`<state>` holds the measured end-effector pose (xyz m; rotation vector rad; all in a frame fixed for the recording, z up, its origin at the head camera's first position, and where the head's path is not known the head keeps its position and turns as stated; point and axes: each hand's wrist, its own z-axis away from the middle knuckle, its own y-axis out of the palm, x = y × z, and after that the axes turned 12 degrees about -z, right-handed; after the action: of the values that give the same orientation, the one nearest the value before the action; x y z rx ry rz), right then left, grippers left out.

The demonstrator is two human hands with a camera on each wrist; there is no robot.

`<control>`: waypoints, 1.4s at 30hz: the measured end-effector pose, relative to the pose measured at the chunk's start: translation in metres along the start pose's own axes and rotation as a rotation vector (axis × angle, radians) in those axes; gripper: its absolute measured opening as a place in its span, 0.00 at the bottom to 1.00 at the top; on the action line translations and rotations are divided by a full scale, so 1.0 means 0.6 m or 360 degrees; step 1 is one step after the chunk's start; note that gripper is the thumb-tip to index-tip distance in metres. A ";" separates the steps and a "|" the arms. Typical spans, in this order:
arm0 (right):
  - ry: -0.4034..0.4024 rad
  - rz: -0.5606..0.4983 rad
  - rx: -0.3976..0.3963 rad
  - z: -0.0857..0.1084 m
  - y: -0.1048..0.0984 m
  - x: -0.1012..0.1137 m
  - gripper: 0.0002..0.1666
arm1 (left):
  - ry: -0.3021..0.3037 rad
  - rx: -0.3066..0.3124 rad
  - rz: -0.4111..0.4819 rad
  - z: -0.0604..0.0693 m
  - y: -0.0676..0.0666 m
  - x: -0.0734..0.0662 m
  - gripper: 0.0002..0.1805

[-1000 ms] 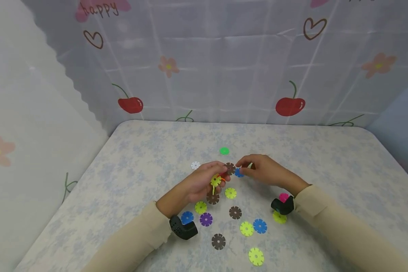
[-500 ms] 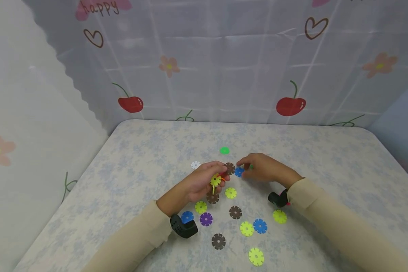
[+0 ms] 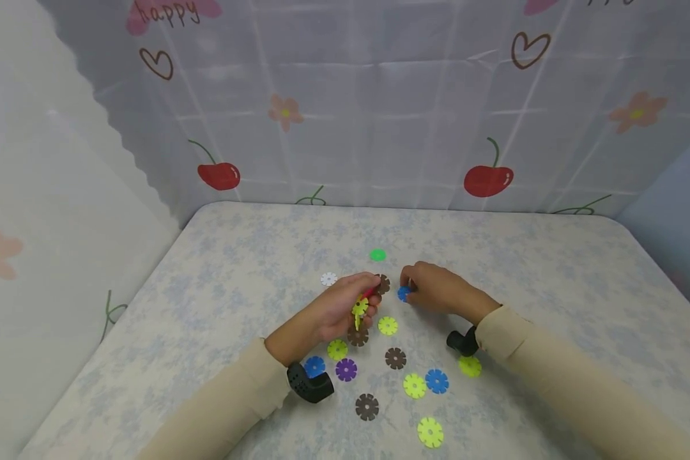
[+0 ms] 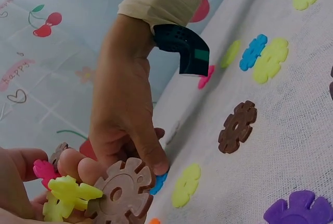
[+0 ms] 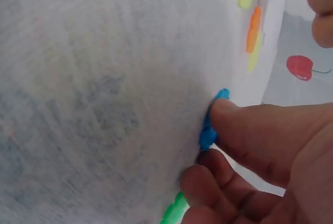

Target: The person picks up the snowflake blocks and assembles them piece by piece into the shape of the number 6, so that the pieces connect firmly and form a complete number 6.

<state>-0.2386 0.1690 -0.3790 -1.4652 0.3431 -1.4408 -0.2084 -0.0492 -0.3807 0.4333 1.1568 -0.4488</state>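
Note:
My left hand (image 3: 345,306) holds a cluster of joined notched plastic discs. A yellow disc (image 4: 70,193), a pink disc (image 4: 46,173) and a larger brown disc (image 4: 122,190) show in it in the left wrist view. Another brown disc (image 3: 383,284) sticks out past the left fingertips in the head view. To the right, my right hand (image 3: 439,289) pinches a blue disc (image 5: 215,122) at the tabletop, thumb on its near face. The fingers hide part of this disc. Close by the curled right fingers lies a green disc (image 5: 174,209).
Loose discs lie over the patterned tabletop (image 3: 253,255): purple (image 3: 346,370), brown (image 3: 395,358), blue (image 3: 437,381) and several yellow ones (image 3: 430,432). Farther back are a green disc (image 3: 377,255) and a white disc (image 3: 328,279). A printed curtain (image 3: 351,128) hangs behind.
My right hand has shifted slightly left, and its fingers have drawn in around the blue disc. The cluster in my left hand has turned a little.

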 end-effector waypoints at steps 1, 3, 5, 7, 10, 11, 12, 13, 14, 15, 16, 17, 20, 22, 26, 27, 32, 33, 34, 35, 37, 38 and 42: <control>0.0005 0.0021 0.0012 0.002 -0.001 0.000 0.11 | -0.0003 -0.0003 0.0001 -0.001 0.000 0.000 0.11; 0.0025 0.0017 0.0023 0.006 -0.003 -0.001 0.10 | 0.0000 -0.0007 0.0004 -0.003 0.000 0.001 0.11; 0.0005 -0.0041 -0.0005 0.009 -0.003 -0.003 0.11 | 0.0000 -0.0012 0.0011 -0.003 0.000 0.001 0.10; -0.0105 -0.0139 -0.0094 0.014 -0.002 -0.005 0.10 | -0.0002 -0.0024 0.0033 -0.003 0.002 0.002 0.10; -0.0381 -0.0303 -0.0269 0.021 0.004 -0.005 0.08 | 0.0011 -0.0032 0.0044 -0.004 0.004 0.003 0.09; -0.0476 -0.0340 -0.0321 0.024 0.006 -0.004 0.08 | 0.0016 -0.0036 0.0040 -0.005 0.005 0.003 0.09; -0.0560 -0.0365 -0.0366 0.027 0.008 -0.004 0.08 | 0.0024 -0.0042 0.0031 -0.006 0.006 0.003 0.09; -0.0626 -0.0389 -0.0395 0.028 0.010 -0.002 0.08 | 0.0035 -0.0050 0.0015 -0.007 0.006 0.004 0.09; -0.0674 -0.0401 -0.0416 0.029 0.011 0.000 0.09 | 0.0045 -0.0060 -0.0004 -0.008 0.006 0.005 0.10; -0.0707 -0.0413 -0.0431 0.031 0.013 0.002 0.09 | 0.0053 -0.0073 -0.0024 -0.008 0.006 0.006 0.10; -0.0732 -0.0423 -0.0443 0.032 0.014 0.004 0.10 | 0.0062 -0.0084 -0.0042 -0.009 0.005 0.008 0.10; -0.0751 -0.0430 -0.0453 0.033 0.016 0.006 0.10 | 0.0068 -0.0100 -0.0057 -0.009 0.005 0.008 0.10; -0.0784 -0.0435 -0.0495 0.038 0.019 0.012 0.11 | 0.0096 -0.0142 -0.0080 -0.010 0.005 0.011 0.09; -0.0805 -0.0436 -0.0529 0.041 0.021 0.016 0.12 | 0.0104 -0.0164 -0.0079 -0.010 0.006 0.010 0.09; -0.0894 -0.0399 -0.0578 0.044 0.023 0.020 0.13 | 0.0109 -0.0203 -0.0101 -0.012 0.006 0.008 0.08; -0.0924 -0.0385 -0.0582 0.044 0.023 0.022 0.13 | 0.0107 -0.0210 -0.0108 -0.012 0.005 0.007 0.08; -0.1024 -0.0289 -0.0617 0.044 0.025 0.028 0.15 | 0.0140 -0.0226 -0.0159 -0.011 0.005 0.003 0.08; -0.1031 -0.0274 -0.0630 0.044 0.024 0.029 0.15 | 0.0149 -0.0223 -0.0164 -0.011 0.006 0.002 0.08; -0.1033 -0.0260 -0.0642 0.044 0.024 0.030 0.15 | 0.0159 -0.0222 -0.0171 -0.011 0.006 0.001 0.07; -0.1034 -0.0253 -0.0650 0.044 0.024 0.031 0.15 | 0.0169 -0.0219 -0.0179 -0.010 0.006 0.001 0.07; -0.1039 -0.0244 -0.0662 0.044 0.024 0.031 0.15 | 0.0186 -0.0213 -0.0208 -0.010 0.006 -0.001 0.07; -0.1041 -0.0246 -0.0662 0.044 0.024 0.032 0.15 | 0.0194 -0.0208 -0.0231 -0.009 0.007 -0.002 0.08; -0.1033 -0.0260 -0.0655 0.045 0.025 0.032 0.14 | 0.0232 -0.0179 -0.0322 -0.009 0.007 -0.003 0.08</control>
<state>-0.2038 0.1596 -0.3738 -2.2420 0.1117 -0.9653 -0.2107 -0.0425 -0.3803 0.2550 1.3669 -0.5312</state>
